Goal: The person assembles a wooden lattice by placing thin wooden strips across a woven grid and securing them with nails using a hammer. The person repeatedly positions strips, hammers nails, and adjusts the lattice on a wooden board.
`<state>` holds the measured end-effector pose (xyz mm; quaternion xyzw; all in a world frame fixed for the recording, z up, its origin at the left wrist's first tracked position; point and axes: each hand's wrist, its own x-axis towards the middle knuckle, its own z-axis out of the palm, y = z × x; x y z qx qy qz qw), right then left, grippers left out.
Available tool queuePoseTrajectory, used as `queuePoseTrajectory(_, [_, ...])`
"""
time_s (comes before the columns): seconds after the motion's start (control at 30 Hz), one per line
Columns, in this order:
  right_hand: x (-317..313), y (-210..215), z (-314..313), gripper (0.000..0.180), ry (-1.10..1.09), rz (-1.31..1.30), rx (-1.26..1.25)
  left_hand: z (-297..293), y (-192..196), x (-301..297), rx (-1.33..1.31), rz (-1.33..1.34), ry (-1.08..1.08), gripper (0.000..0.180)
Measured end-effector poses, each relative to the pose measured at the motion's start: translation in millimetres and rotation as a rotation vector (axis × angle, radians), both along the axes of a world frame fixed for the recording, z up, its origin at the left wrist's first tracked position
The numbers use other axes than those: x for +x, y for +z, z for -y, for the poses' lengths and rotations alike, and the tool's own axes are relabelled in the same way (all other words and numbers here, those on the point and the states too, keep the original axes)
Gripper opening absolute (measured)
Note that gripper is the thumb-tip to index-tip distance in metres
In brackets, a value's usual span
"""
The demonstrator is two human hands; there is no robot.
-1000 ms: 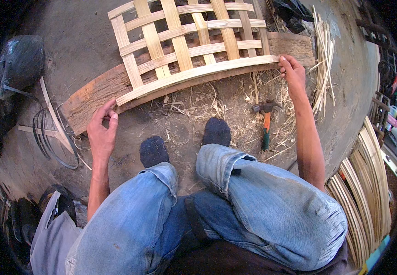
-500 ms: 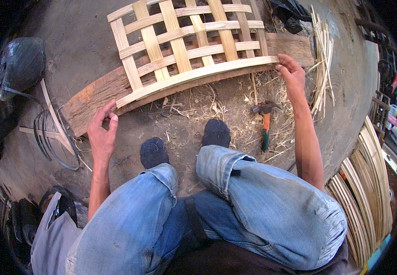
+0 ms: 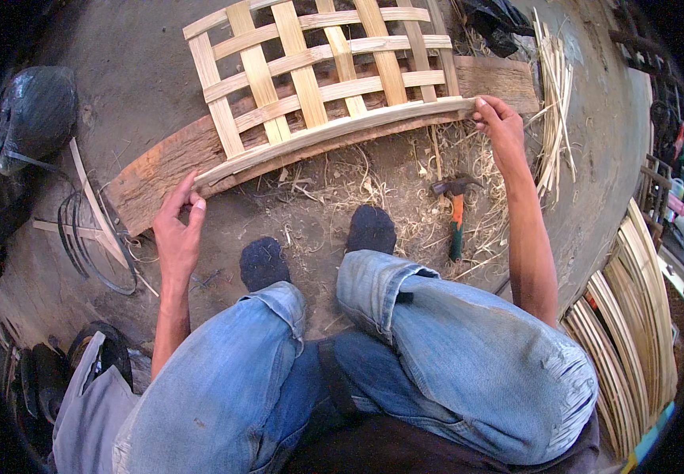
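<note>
A flat lattice of pale split-bamboo strips (image 3: 308,95), woven over and under with square gaps, rests on a rough brown plank (image 3: 148,175). Along its near edge runs one long bamboo strip (image 3: 413,111). My left hand (image 3: 177,229) pinches the strip's left end between closed fingers, with the thumb to the right. At the other end, my right hand (image 3: 501,130) grips the strip between thumb and fingers beside the lattice's right corner. The strip lies close against the weave; whether it touches all along cannot be told.
An orange-and-green-handled hammer (image 3: 457,213) lies among shavings before my right foot. Thin sticks (image 3: 555,110) are heaped at the far right, and bundled strips (image 3: 630,316) lie nearer. On the left are a plastic-wrapped roll (image 3: 35,110) and a coiled band (image 3: 73,237).
The strip between my hands has turned slightly, showing a duller, narrower face than before. Both hands keep hold of its ends and have hardly shifted.
</note>
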<state>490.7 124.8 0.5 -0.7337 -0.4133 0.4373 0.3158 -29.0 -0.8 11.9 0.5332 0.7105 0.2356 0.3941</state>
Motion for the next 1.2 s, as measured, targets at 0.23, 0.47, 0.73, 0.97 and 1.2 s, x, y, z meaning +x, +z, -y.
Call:
queuePoseTrajectory(0.23, [-3.2, 0.4, -6.3, 0.026, -0.010, 0.042, -0.051, -3.5, 5.0, 3.3, -0.036, -0.035, -0.003, 0.045])
queuePoseTrajectory(0.47, [4.5, -7.1, -4.4, 0.030, -0.035, 0.037, -0.010, 0.4, 1.3, 2.2, -0.005, -0.021, 0.006, 0.045])
queuePoseTrajectory(0.73, [-0.8, -4.0, -4.0, 0.030, 0.000, 0.065, -0.031, 0.8, 4.6, 3.9, -0.031, -0.026, 0.032, 0.045])
queuePoseTrajectory(0.97, [-3.3, -2.6, -4.5, 0.030, -0.027, 0.043, -0.025, 2.9, 0.4, 1.4, -0.009, -0.027, 0.025, 0.045])
queuePoseTrajectory(1.2, [-4.0, -3.0, -3.4, 0.030, -0.037, 0.027, -0.024, 3.0, 3.8, 5.3, -0.040, -0.012, 0.052, 0.047])
